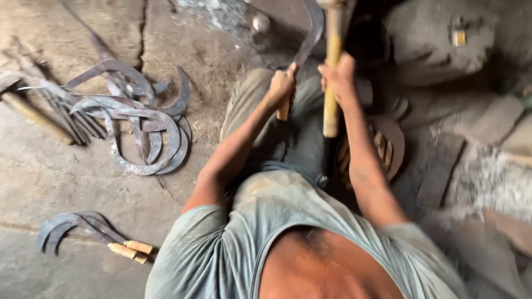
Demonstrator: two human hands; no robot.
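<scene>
Looking down, we see the concrete floor spreading widest on our left, with bare room between the 2 piles of metal. A heap of curved sickle blades lies well apart from our left knee. Nearer us, 2 finished sickles with pale wooden handles lie side by side. To our right, grey stones crowd the edge, and a small yellow rectangular tag sits on the biggest one. Our right hand is wrapped tight around a yellow wooden shaft held upright, arm stretched forward. Our left hand is clenched around the short handle of a sickle, whose dark blade curves up beside the shaft.
</scene>
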